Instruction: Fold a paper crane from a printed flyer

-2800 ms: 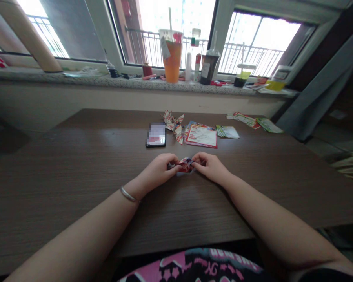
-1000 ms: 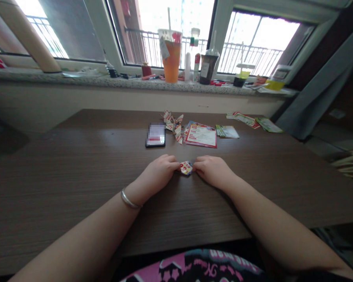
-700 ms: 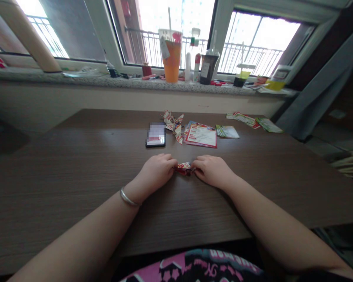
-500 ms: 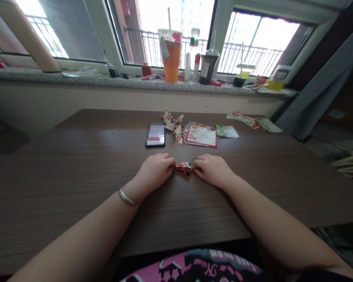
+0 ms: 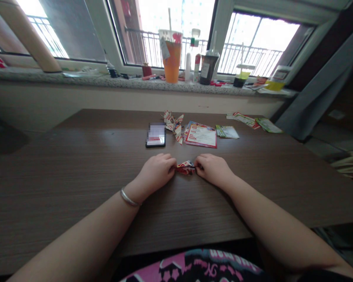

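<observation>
A small folded piece of printed paper point(image 5: 185, 167), red and white, is stretched between my two hands just above or on the brown table point(image 5: 76, 176). My left hand point(image 5: 159, 169), with a silver bangle at its wrist, pinches the paper's left end. The right end is in the closed fingers of my right hand point(image 5: 213, 168). My fingertips and the paper's ends are partly hidden. Beyond my hands lie several folded paper pieces point(image 5: 174, 126) with red and white stripes, and a stack of printed sheets point(image 5: 201, 135) with red borders.
A phone point(image 5: 155, 135) lies left of the folded pieces. Green-and-white papers point(image 5: 228, 132) and more printed strips point(image 5: 247, 120) are at the back right. On the window sill point(image 5: 120, 83) stand a tall orange drink cup point(image 5: 172, 58), a dark cup point(image 5: 208, 68) and several bottles.
Both hands have shifted very slightly to the right with the paper between them. The paper's middle has turned or bent a little; the other things stay in place.
</observation>
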Demonstrator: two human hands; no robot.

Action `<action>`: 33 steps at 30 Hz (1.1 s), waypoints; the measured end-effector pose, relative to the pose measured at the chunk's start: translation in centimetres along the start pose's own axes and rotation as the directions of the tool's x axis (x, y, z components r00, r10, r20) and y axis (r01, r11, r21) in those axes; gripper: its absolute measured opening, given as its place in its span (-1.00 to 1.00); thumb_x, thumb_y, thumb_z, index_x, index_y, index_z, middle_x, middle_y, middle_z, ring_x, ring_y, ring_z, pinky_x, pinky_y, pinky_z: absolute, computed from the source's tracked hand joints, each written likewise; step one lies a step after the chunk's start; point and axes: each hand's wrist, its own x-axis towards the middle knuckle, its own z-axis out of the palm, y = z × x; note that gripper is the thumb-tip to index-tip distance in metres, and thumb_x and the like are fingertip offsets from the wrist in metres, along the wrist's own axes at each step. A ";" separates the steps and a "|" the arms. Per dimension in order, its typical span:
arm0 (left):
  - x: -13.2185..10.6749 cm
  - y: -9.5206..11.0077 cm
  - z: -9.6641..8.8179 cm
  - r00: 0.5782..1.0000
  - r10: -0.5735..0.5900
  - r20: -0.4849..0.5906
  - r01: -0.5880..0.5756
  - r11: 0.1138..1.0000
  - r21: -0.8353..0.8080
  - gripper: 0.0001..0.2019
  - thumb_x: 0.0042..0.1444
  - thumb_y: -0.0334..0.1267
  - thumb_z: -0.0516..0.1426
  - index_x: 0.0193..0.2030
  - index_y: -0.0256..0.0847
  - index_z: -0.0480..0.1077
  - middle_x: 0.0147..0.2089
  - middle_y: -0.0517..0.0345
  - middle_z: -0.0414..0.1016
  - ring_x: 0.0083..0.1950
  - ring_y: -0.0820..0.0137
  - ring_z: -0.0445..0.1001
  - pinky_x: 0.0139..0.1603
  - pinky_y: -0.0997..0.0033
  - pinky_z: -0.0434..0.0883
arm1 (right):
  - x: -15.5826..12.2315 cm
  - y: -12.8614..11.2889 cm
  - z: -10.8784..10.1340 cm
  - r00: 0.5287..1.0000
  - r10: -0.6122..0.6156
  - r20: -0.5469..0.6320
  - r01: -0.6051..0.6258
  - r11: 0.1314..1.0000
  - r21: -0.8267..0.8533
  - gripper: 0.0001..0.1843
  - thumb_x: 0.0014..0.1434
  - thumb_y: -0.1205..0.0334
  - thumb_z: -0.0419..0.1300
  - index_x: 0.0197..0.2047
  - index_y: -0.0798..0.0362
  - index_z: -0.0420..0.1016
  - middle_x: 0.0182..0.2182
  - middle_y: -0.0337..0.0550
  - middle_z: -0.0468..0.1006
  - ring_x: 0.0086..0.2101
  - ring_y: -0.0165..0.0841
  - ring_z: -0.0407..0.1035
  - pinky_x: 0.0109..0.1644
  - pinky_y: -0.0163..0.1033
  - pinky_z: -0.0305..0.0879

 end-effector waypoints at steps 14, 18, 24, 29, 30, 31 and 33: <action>-0.1 -0.3 0.1 0.998 -0.057 0.029 0.057 0.998 0.000 -0.89 0.09 -0.37 0.04 -0.37 -0.19 0.39 -0.32 0.10 0.42 -0.24 0.32 0.39 -0.23 0.36 0.31 | 0.1 0.3 0.1 1.000 -0.026 -0.011 0.027 0.999 0.042 -0.87 0.17 0.23 0.08 -0.29 -0.01 0.46 -0.25 -0.18 0.53 -0.16 -0.32 0.36 -0.16 -0.30 0.21; -0.1 -0.5 0.3 0.998 -0.051 0.038 0.053 0.997 -0.058 -0.88 0.07 -0.39 0.05 -0.34 -0.18 0.41 -0.29 0.10 0.42 -0.20 0.32 0.39 -0.18 0.35 0.33 | 0.3 0.3 0.3 0.999 -0.032 -0.010 0.032 0.998 0.052 -0.89 0.14 0.24 0.10 -0.31 0.00 0.45 -0.28 -0.19 0.53 -0.18 -0.32 0.36 -0.18 -0.31 0.19; -0.1 -0.3 0.4 1.000 0.001 0.021 0.002 0.992 -0.122 -0.89 0.07 -0.38 0.07 -0.30 -0.19 0.43 -0.26 0.07 0.41 -0.19 0.31 0.39 -0.16 0.33 0.35 | 0.6 0.1 0.8 1.000 -0.003 -0.029 0.005 0.996 0.093 -0.90 0.10 0.23 0.11 -0.37 0.02 0.43 -0.30 -0.18 0.51 -0.22 -0.33 0.34 -0.26 -0.31 0.15; -0.2 -0.4 0.3 1.000 0.007 -0.013 -0.010 0.962 -0.272 -0.86 0.08 -0.23 0.15 -0.24 -0.20 0.43 -0.17 0.04 0.40 -0.15 0.32 0.39 -0.12 0.32 0.37 | 0.8 0.6 1.2 0.999 0.017 -0.047 -0.004 0.964 0.266 -0.93 0.04 0.25 0.13 -0.43 0.06 0.38 -0.37 -0.21 0.48 -0.32 -0.39 0.30 -0.28 -0.34 0.12; -0.2 -0.5 0.3 1.000 0.002 -0.023 -0.008 0.955 -0.296 -0.85 0.06 -0.24 0.17 -0.23 -0.20 0.43 -0.15 0.04 0.40 -0.14 0.31 0.39 -0.11 0.32 0.37 | 0.9 0.8 1.3 0.999 0.012 -0.053 0.005 0.951 0.309 -0.94 0.02 0.27 0.13 -0.44 0.06 0.37 -0.39 -0.22 0.46 -0.34 -0.40 0.29 -0.29 -0.34 0.11; -0.2 -0.6 0.3 0.999 0.001 -0.035 -0.012 0.947 -0.321 -0.85 0.05 -0.26 0.18 -0.22 -0.20 0.43 -0.14 0.05 0.39 -0.13 0.31 0.39 -0.10 0.31 0.37 | 0.9 0.9 1.3 0.998 0.007 -0.059 0.014 0.936 0.353 -0.94 0.01 0.28 0.13 -0.46 0.06 0.35 -0.41 -0.23 0.45 -0.36 -0.41 0.27 -0.30 -0.35 0.11; -0.1 -0.8 0.3 0.998 0.003 -0.065 -0.028 0.925 -0.380 -0.85 0.04 -0.30 0.18 -0.21 -0.21 0.42 -0.15 0.06 0.40 -0.12 0.31 0.39 -0.08 0.30 0.37 | 0.9 1.1 1.4 0.998 0.010 -0.067 0.020 0.900 0.435 -0.93 0.00 0.27 0.12 -0.48 0.07 0.33 -0.45 -0.25 0.42 -0.40 -0.43 0.24 -0.32 -0.35 0.09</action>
